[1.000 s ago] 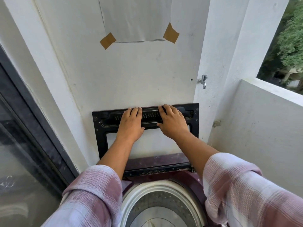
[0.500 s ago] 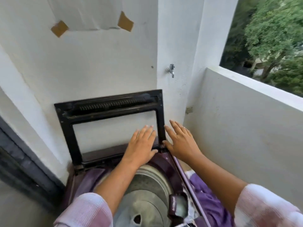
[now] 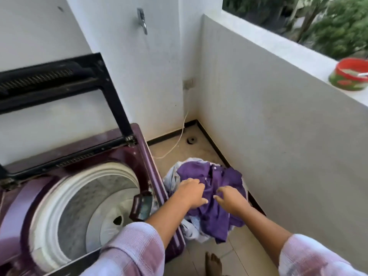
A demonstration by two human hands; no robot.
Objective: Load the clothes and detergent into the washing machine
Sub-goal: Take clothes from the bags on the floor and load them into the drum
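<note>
So the washing machine is sitting open in the lower left of the frame, lid propped up against the wall, drum looking empty, and the person is reaching down to the clothes pile lying on the floor at lower centre, just beside the machine's right side. The left hand is resting on the purple shirt with fingers curled down into the cloth, looking like it's pinching a fold, though I can't tell if the grip is fully closed yet. The right hand is hovering right at the fabric with fingers loosely spread and bent, not clamped on anything. If I were doing this bit, I'd be scooping from under the bundle rather than tugging the top layer, since sleeves are probably tangling with the pale stuff underneath (whitish patterned fabric is peeking out around the edges). Lifting it as one loose bunch and clearing the machine's rim before dropping it in seems like the way to go. The shirt itself is looking soft, crumpled, deep purple, with a row of small buttons showing near the top of the heap. Nothing I can call detergent is showing up here.
</note>
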